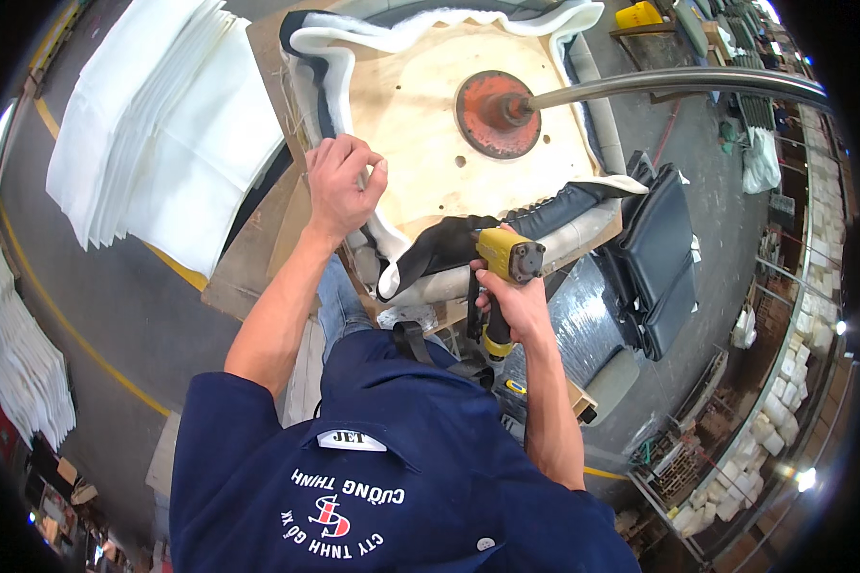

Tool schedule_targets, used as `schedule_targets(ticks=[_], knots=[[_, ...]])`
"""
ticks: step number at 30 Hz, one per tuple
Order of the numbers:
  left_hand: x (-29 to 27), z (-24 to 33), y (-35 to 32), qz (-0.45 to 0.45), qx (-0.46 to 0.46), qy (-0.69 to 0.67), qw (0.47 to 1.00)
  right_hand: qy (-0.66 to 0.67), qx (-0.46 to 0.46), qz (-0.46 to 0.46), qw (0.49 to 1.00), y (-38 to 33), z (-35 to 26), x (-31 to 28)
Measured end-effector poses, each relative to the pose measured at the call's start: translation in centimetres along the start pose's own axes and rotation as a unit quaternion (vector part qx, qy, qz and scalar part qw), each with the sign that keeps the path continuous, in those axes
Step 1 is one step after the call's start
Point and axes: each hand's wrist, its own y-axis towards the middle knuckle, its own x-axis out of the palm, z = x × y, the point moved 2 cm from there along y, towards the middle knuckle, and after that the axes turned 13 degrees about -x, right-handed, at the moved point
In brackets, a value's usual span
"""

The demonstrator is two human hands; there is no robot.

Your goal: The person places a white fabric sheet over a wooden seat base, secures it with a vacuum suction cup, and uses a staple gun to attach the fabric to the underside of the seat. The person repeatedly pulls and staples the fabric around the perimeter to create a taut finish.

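Observation:
A seat cushion lies upside down in front of me, its pale plywood base (pixel 401 105) facing up. Black cover material (pixel 440 250) with white padding (pixel 368 33) is folded up around the edges, and the near edge is gathered in pleats. My right hand (pixel 521 307) grips a yellow pneumatic staple gun (pixel 500 250) just outside the near edge. At the cushion's left edge, my left hand (pixel 344 186) is closed with curled fingers; whatever they may pinch is hidden. A red round pressure plate (pixel 497 113) rests on the plywood.
A curved metal bar (pixel 678 80) reaches from the right to the plate. Stacked white sheets (pixel 162 124) stand at the left. Black upholstered pieces (pixel 659 258) lie at the right beside a plastic-wrapped surface (pixel 583 310). A yellow bin (pixel 638 14) sits at the far right.

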Motion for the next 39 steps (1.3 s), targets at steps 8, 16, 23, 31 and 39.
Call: schedule_targets(ticks=[8, 16, 23, 31, 39], knots=[[0.3, 0.3, 0.4, -0.020, 0.008, 0.021, 1.000, -0.020, -0.005, -0.018, 1.000, 0.4, -0.6, -1.3], [1.0, 0.4, -1.3, -0.013, 0.001, 0.045, 0.999, 0.003, -0.162, 0.022, 0.987, -8.9, 9.1, -2.8], [2.7, 2.0, -5.0, 0.021, -0.006, 0.138, 0.990, -0.029, -0.235, 0.042, 0.971, -13.5, 12.8, -4.9], [1.4, 7.8, -10.0, -0.175, -0.045, 0.166, 0.969, 0.037, -0.237, 0.066, 0.968, -15.1, 16.0, -6.6], [0.1, 10.0, -7.1, -0.252, 0.312, 0.298, 0.866, 0.161, -0.208, 0.050, 0.963, -14.1, 16.4, -6.9]])
